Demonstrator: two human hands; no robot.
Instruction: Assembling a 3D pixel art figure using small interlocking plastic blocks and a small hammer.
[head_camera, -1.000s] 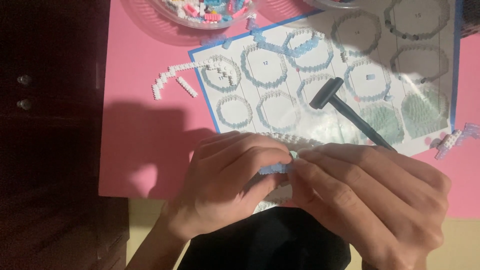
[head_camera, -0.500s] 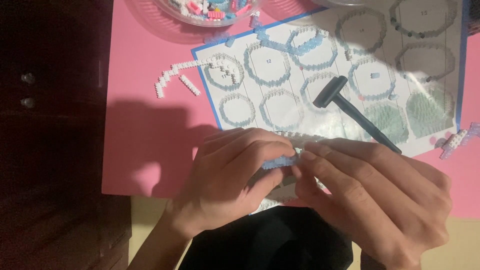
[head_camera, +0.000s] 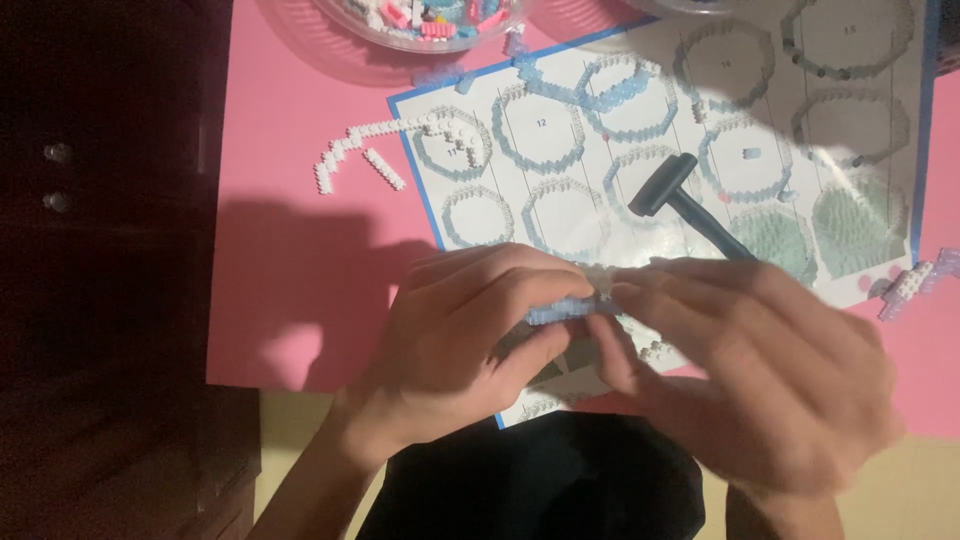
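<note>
Both hands are bunched together right over the near edge of the printed white instruction sheet with ring diagrams and a blue border (head_camera: 560, 130), with the left hand (head_camera: 470, 335) and right hand (head_camera: 760, 370) each in a tight fingertip grip on a small pale-blue strip of tiny plastic building bricks (head_camera: 560, 310) pinched between them. Just beyond the grip lies a dark grey plastic mini hammer tool (head_camera: 690, 205) on the sheet. Further off to the left, a curved white chain of tiny bricks (head_camera: 345, 155) sits on the pink tabletop (head_camera: 290, 270), and a clear bowl of mixed loose bricks (head_camera: 430, 20) is at the far edge.
</note>
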